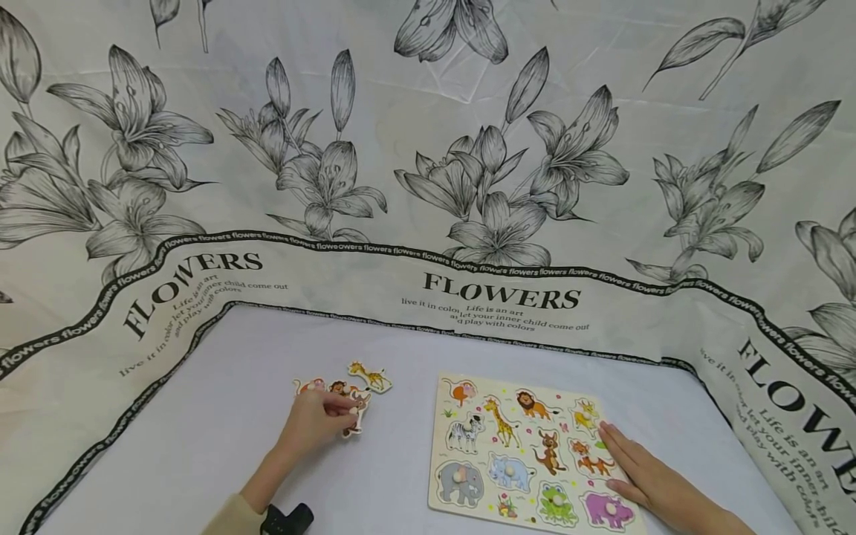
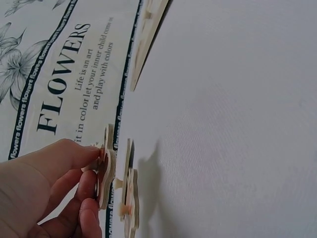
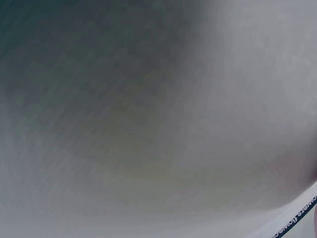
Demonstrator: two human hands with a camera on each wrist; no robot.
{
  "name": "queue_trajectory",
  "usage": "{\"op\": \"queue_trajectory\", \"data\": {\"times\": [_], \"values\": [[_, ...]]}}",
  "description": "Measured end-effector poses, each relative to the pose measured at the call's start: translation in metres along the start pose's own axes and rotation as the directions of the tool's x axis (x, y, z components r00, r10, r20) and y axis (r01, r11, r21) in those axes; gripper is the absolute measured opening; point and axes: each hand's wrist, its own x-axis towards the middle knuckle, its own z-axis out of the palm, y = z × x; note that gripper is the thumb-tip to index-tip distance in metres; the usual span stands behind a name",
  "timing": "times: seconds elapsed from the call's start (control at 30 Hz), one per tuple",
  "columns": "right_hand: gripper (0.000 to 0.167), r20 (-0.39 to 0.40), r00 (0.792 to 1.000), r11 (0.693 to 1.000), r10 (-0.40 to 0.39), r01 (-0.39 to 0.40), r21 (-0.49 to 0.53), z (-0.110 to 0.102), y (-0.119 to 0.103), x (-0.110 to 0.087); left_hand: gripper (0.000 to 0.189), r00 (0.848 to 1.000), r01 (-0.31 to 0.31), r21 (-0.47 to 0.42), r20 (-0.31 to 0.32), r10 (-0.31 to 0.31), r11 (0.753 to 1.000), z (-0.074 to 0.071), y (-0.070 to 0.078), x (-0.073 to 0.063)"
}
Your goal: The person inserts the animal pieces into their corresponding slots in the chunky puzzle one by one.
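Note:
My left hand (image 1: pixel 319 423) pinches a wooden kangaroo puzzle piece (image 1: pixel 360 416), lifted above the cloth. The left wrist view shows the held piece (image 2: pixel 107 173) edge-on, its knob between thumb and fingers. Close beside this hand lie a monkey piece (image 1: pixel 310 386), a lion piece (image 1: pixel 339 388), both partly covered, and a giraffe piece (image 1: pixel 371 376). My right hand (image 1: pixel 645 472) rests with extended fingers on the right edge of the wooden animal puzzle board (image 1: pixel 491 472). Knobbed elephant (image 1: pixel 461 487), rhino (image 1: pixel 511 475), frog (image 1: pixel 557 505) and purple hippo (image 1: pixel 608 511) pieces sit in the board.
A white cloth (image 1: pixel 394 461) with a black-bordered flower print covers the table and rises behind it. A black wrist strap device (image 1: pixel 287 519) sits by the left sleeve (image 1: pixel 234 516). The right wrist view is mostly a grey blur.

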Motion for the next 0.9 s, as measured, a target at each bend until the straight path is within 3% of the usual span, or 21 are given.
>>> {"op": "queue_trajectory", "data": {"times": [0.3, 0.47, 0.9], "values": [[0.07, 0.018, 1.0, 1.0, 0.022, -0.022, 0.007, 0.0, -0.003, -0.001, 0.013, 0.997, -0.073, -0.037, 0.003, 0.073, 0.997, 0.013, 0.01, 0.004], [0.07, 0.013, 1.0, 1.0, 0.02, -0.02, -0.004, 0.001, -0.002, -0.001, 0.013, 0.996, -0.078, -0.061, 0.027, 0.08, 0.995, 0.02, 0.017, 0.004], [0.072, -0.042, 0.997, 0.998, -0.059, 0.058, -0.041, 0.003, 0.003, -0.001, 0.011, 0.99, -0.12, -0.1, 0.069, 0.127, 0.988, 0.038, 0.036, 0.005]]}}
